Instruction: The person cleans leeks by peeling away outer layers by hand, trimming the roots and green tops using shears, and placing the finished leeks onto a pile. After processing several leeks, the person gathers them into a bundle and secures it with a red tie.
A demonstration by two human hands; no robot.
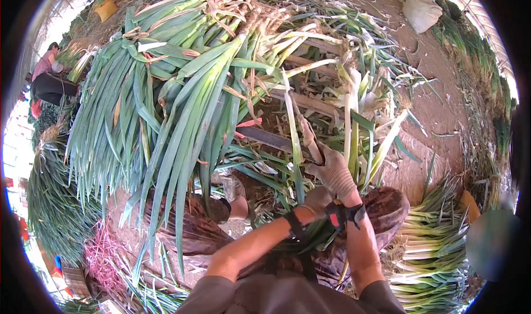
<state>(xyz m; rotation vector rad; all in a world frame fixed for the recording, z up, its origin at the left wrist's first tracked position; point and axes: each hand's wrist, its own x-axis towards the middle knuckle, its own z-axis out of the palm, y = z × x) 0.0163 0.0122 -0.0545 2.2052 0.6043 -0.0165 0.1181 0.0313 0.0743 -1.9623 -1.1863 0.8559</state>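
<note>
My right hand (334, 173), in a striped work glove, is closed around the lower end of a long, thin, brownish stalk-like piece (305, 131) that points away from me. Just below, my left hand (316, 199), gloved too, is curled with its fingers partly hidden by my right wrist. A long green onion (292, 129) with a pale stem runs down beside the brownish piece to my left hand. Green leaves show beneath my forearms. More pale-stemmed green onions (349, 120) stand just beyond my right hand.
A large pile of long green onions (166, 87) covers the left front. Wooden slats (312, 105) lie among loose trimmings. Pale-stemmed onions (434, 247) are stacked at right, pink ties (104, 253) lie lower left. Another person (52, 76) sits far left; a white sack (421, 10) stands upper right.
</note>
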